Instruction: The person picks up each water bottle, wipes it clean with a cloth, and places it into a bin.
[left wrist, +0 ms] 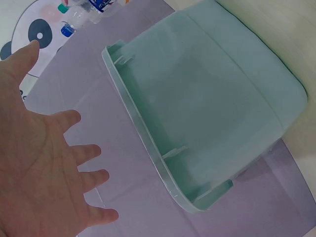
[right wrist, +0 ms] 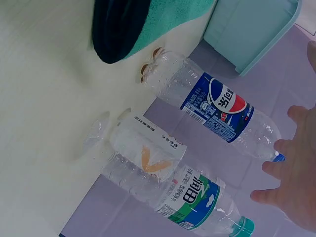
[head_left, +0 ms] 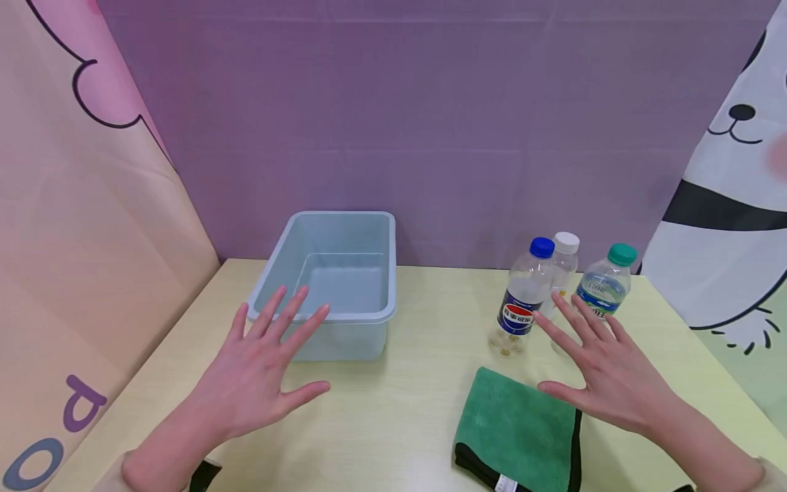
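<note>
My left hand (head_left: 258, 372) is held in the air with fingers spread, overlapping the near edge of a light blue plastic bin (head_left: 332, 342) in the head view. Nothing is in it. The right hand (head_left: 609, 372), also spread and holding nothing, hovers over the right side of the table by a folded green cloth (head_left: 516, 424) with black edging. Behind its fingers stand three clear plastic bottles: a Pepsi bottle (head_left: 516, 307) with a blue cap, a white-capped bottle (head_left: 564, 256) partly hidden, and a green-capped water bottle (right wrist: 192, 197) with a blue and green label.
The pale wooden table (head_left: 393, 424) meets a purple backdrop (head_left: 430, 137) along its far edge. A pink cartoon sheet (head_left: 92, 239) hangs at the left, and a sheet with a panda-like figure (head_left: 732, 260) at the right. The bin is open at the top.
</note>
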A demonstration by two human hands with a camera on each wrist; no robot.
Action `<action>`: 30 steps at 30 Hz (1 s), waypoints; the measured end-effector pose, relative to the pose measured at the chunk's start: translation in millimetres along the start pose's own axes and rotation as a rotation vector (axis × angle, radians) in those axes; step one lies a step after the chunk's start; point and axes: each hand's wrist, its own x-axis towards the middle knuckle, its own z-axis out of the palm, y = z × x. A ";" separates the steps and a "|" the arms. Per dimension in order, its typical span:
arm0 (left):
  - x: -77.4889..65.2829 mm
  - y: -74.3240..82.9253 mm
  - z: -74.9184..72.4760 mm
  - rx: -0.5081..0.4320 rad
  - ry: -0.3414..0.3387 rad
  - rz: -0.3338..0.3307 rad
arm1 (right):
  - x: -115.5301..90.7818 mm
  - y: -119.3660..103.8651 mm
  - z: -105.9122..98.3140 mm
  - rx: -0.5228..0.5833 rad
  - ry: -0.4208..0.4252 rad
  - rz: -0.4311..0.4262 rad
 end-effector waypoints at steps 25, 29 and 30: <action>27.0 9.3 7.6 -0.031 -0.035 0.095 | -4.9 10.8 4.0 0.051 -0.036 -0.011; 33.8 12.2 9.6 -0.038 -0.058 0.106 | -5.6 10.5 5.7 0.072 -0.061 -0.013; 35.3 12.8 10.0 -0.039 -0.061 0.109 | -5.7 10.3 6.2 0.076 -0.068 -0.013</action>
